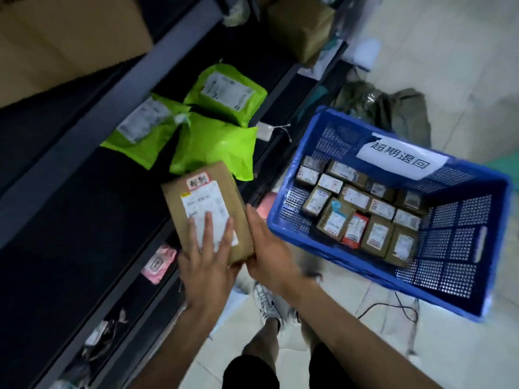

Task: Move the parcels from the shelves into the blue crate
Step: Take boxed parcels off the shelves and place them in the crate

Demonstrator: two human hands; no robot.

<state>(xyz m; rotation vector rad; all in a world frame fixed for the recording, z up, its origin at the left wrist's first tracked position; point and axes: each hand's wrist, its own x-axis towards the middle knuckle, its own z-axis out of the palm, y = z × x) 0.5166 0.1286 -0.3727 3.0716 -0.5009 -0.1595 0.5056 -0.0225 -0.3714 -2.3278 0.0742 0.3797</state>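
Two hands hold one brown parcel (205,203) just left of the blue crate (455,248), over the front edge of the dark shelf (84,209) that runs along the crate's left side. The left hand (207,259) lies flat on the parcel's white shipping label, fingers straight and spread, the thumb at the near corner. The right hand (266,248) is against the parcel's edge on the crate side, between parcel and crate; its fingers run along that edge and slip out of sight beneath, so whether they are curled in a grasp cannot be told. The parcel is tilted, its far end pointing away from the person, and it is apart from the crate's near-left rim. Inside the crate many small boxes (354,214) stand packed in rows across the floor, most of them brown with white labels, one red. A white paper sign (401,155) with dark handwritten characters hangs over the crate's far wall. Left of the crate and beyond the parcel, three bright green mailers (216,147) lie overlapping on the same shelf — two show white labels. A pink packet (158,262) sits on a lower shelf, left of the crate and below the hands. A large cardboard carton (70,37) stands on a higher shelf, far up and left of the crate. Below the crate's near wall a black cable (393,307) trails on the pale floor, and a white shoe (266,301) shows under the right wrist
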